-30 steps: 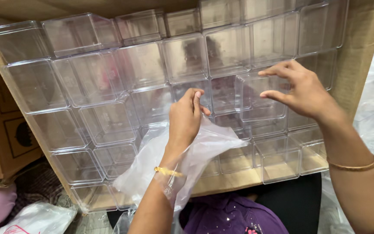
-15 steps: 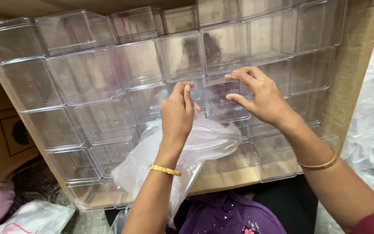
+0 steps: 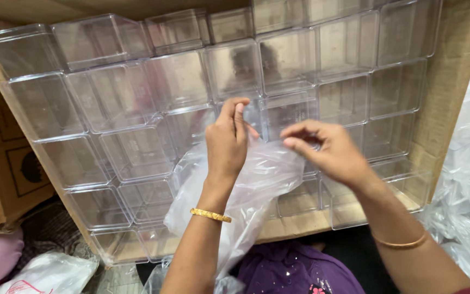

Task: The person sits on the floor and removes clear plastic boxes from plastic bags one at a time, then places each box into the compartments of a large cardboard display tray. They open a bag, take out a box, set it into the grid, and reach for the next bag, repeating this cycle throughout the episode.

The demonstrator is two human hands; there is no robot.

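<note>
Left hand (image 3: 227, 142) and right hand (image 3: 330, 154), fingers pinching the mouth of a clear bag (image 3: 248, 190), over clear boxes (image 3: 137, 147) packed in a carton (image 3: 446, 109), near its front edge.

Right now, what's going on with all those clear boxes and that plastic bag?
A person sits over a cardboard carton packed with rows of clear plastic boxes. The left hand grips the top of a thin clear plastic bag that hangs down over the boxes. The right hand pinches at the bag's edge beside it, fingers bent. Whether a box is inside the bag is hard to tell. More crumpled plastic bags lie to the right of the carton.
</note>
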